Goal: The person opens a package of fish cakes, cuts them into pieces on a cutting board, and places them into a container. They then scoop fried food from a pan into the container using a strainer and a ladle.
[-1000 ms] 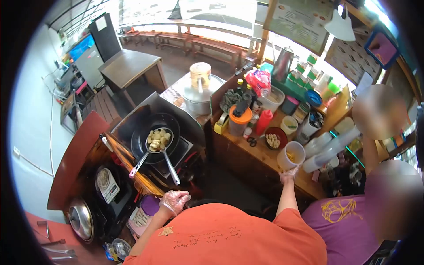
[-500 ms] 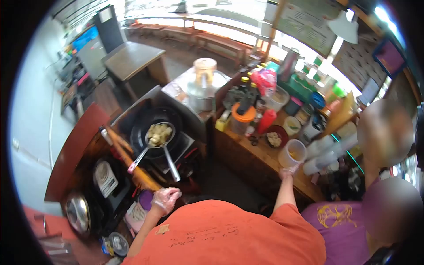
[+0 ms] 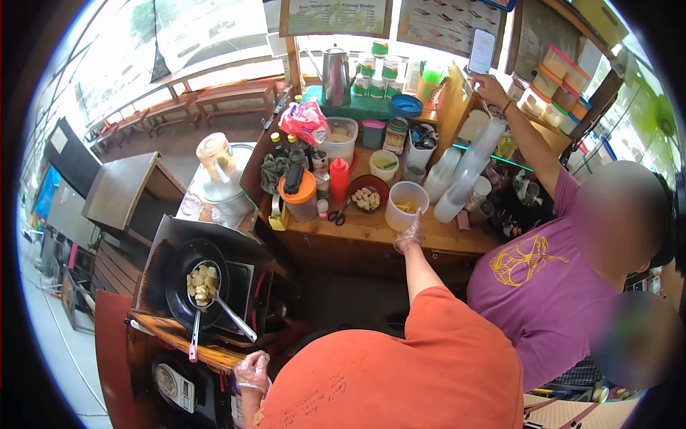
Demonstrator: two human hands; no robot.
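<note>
My right hand (image 3: 409,237), in a clear plastic glove, grips the near side of a clear round tub (image 3: 397,214) on the wooden counter. A few yellowish pieces (image 3: 407,208) lie inside the tub. My left hand (image 3: 253,372), also gloved, is low beside the stove's wooden edge; its fingers are curled together and nothing shows in them. Ahead and left of it, a strainer of pale chunks (image 3: 202,283) rests over a black wok (image 3: 179,264). A pink-tipped handle (image 3: 194,336) and a metal handle (image 3: 237,319) stick out towards me.
Beside the tub stand a dark red bowl of pale pieces (image 3: 366,197), scissors (image 3: 339,215), a red bottle (image 3: 339,179) and stacked clear cups (image 3: 457,187). A person in purple (image 3: 529,279) stands at the right, one hand (image 3: 490,91) raised near a phone (image 3: 482,51).
The view has swung right, shifting the stove and counter left in the picture. My right hand stays at the tub. The other person's raised arm now shows near the phone.
</note>
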